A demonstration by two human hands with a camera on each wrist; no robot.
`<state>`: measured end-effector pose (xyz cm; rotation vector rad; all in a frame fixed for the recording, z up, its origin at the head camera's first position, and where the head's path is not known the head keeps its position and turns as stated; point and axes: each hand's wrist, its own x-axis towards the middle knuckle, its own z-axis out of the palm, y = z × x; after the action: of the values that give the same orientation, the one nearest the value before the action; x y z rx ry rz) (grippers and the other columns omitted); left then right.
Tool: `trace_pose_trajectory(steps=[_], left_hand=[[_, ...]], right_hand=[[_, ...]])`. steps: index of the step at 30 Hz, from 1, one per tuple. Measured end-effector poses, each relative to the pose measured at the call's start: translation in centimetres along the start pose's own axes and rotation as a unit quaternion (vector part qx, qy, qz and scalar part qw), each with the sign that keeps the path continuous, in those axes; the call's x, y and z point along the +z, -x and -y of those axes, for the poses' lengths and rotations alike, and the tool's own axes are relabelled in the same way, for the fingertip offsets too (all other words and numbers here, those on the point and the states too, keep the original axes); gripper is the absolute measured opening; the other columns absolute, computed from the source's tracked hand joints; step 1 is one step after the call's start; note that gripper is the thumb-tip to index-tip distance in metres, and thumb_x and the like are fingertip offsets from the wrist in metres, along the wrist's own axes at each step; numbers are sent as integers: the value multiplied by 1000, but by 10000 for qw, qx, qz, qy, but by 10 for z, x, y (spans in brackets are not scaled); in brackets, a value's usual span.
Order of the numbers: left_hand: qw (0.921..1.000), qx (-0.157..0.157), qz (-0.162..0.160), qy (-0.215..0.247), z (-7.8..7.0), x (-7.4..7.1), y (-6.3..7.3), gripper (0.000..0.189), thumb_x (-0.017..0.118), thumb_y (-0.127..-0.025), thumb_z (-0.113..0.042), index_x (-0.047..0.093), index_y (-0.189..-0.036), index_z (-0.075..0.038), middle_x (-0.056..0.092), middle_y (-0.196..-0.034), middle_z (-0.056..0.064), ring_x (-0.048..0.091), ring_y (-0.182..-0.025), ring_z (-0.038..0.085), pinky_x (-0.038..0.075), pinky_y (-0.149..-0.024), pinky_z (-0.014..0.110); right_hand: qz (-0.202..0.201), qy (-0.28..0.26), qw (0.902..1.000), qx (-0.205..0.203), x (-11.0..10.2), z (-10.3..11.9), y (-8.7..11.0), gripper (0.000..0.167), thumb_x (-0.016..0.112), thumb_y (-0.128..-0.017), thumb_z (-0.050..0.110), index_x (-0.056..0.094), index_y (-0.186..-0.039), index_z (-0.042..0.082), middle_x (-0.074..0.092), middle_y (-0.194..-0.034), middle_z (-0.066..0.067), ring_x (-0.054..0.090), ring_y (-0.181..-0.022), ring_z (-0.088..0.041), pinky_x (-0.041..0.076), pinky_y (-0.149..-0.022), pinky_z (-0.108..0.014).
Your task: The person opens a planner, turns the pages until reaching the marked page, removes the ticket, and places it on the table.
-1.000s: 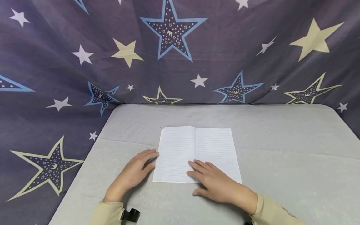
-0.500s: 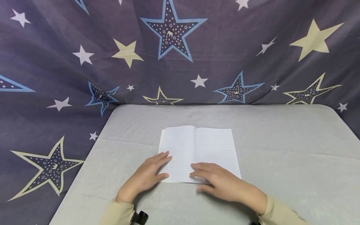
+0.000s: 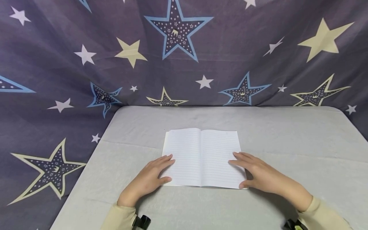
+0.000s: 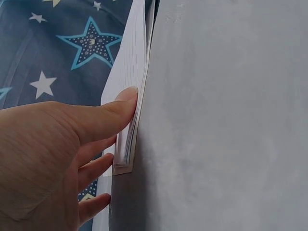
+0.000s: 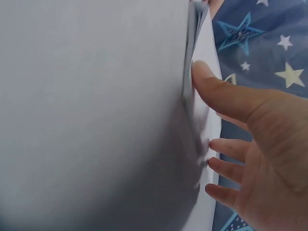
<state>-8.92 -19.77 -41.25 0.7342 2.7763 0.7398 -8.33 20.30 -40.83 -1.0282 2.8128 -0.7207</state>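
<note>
A lined notebook (image 3: 184, 147) lies spread flat at two blank ruled pages in the middle of the table in the head view. My left hand (image 3: 146, 177) rests on the left page's lower outer corner. In the left wrist view its thumb (image 4: 113, 113) lies on the page near the bottom edge, and the other fingers reach past the side. My right hand (image 3: 263, 174) is at the right page's outer edge, fingertips over the paper and thumb by the lower corner. The right wrist view shows that thumb (image 5: 226, 94) against the notebook's bottom edge, fingers spread.
A light grey cloth covers the table (image 3: 302, 143). Behind it and on the left hangs a dark curtain (image 3: 221, 41) printed with stars. A black strap mount (image 3: 141, 221) sits at my left wrist, another at my right.
My left hand has moved right, from the notebook's left edge onto the left page. My right hand has shifted from near the centre fold to the right page's outer edge.
</note>
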Motion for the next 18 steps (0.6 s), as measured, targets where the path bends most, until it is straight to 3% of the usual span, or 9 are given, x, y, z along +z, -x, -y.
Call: trace_pose_trajectory(steps=[7,18], left_hand=[[10000,20,38,-27,-2,-1,0,60,73,-90,-23,51,-144,-5,42,-154,11,35,-142,35,27,-114,58],[9999,90,95,-36,-1,-1,0,61,71,-91,-22,49,-145,-4,40,-154,14,33,-142,37,26,-113,59]], right_hand=[[83,45,9999,88,-2,-13,6,75,87,-71,34,61,-135,6,44,-150,-19,38,-136,-45,38,-104,-62],[106,92,9995,278,-3,-10,1,81,84,-64,46,64,-131,6,47,-147,-20,42,-134,-45,40,-101,-63]])
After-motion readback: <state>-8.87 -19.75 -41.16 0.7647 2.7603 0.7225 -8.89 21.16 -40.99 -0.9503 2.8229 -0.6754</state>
